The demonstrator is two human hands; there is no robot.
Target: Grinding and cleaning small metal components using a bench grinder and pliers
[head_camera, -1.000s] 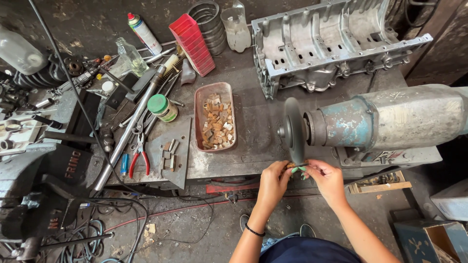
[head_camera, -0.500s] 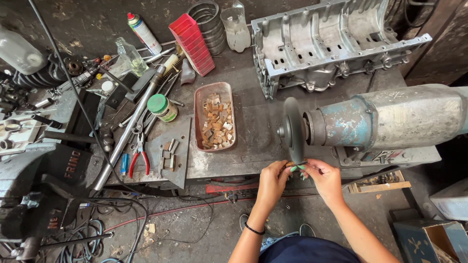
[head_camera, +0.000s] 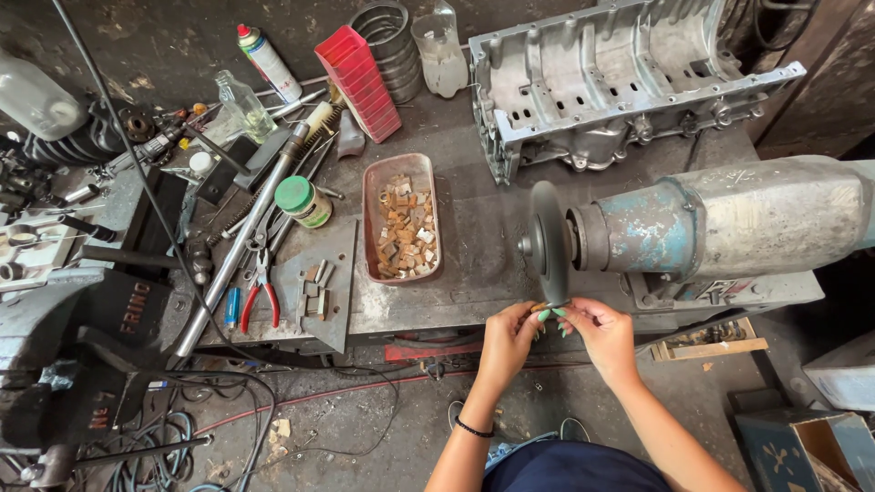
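Both hands, left hand [head_camera: 507, 339] and right hand [head_camera: 602, 330], pinch a small piece [head_camera: 540, 308] against the grinding wheel [head_camera: 550, 241]'s lower edge. Fingertips sit just beside the wheel: a slip risks abrasion.

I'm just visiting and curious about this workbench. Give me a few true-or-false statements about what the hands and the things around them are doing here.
1. Both hands, the left hand and the right hand, hold a small piece up to the lower edge of the grinding wheel. True.
2. The oblong tray on the bench is filled with liquid. False: it holds small brownish blocks.
3. Red-handled pliers lie left of the tray. True.
4. The green-lidded jar sits in the right hand. False: it stands on the bench, away from both hands.
5. The big metal engine casing lies beyond the grinder's motor. True.
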